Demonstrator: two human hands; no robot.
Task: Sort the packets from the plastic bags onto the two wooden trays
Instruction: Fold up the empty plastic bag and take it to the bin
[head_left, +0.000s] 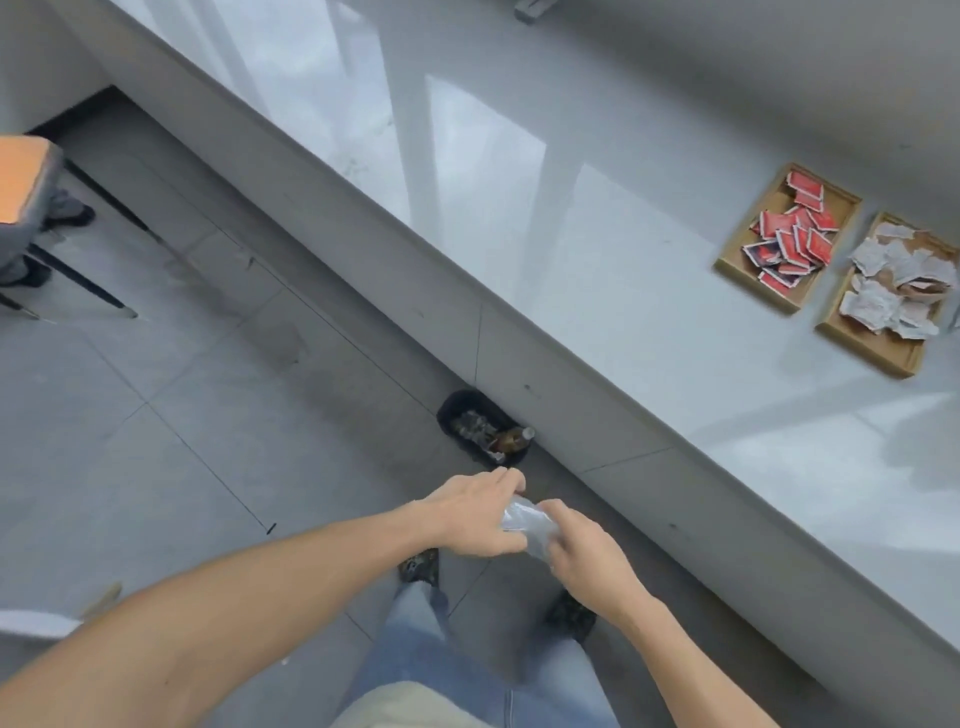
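Both my hands hold a crumpled clear plastic bag (525, 525) above the floor, my left hand (475, 514) on its left side and my right hand (582, 553) on its right. On the grey counter at the far right stand two wooden trays side by side. The left tray (733, 262) carries several red packets (792, 236). The right tray (878, 353) carries several white packets (896, 283). Both hands are well away from the trays, below the counter's edge.
A small black bin (457, 405) with trash and a bottle stands on the tiled floor against the counter's base, just beyond my hands. A stool with an orange seat (23, 182) is at the far left. My legs and shoes are below.
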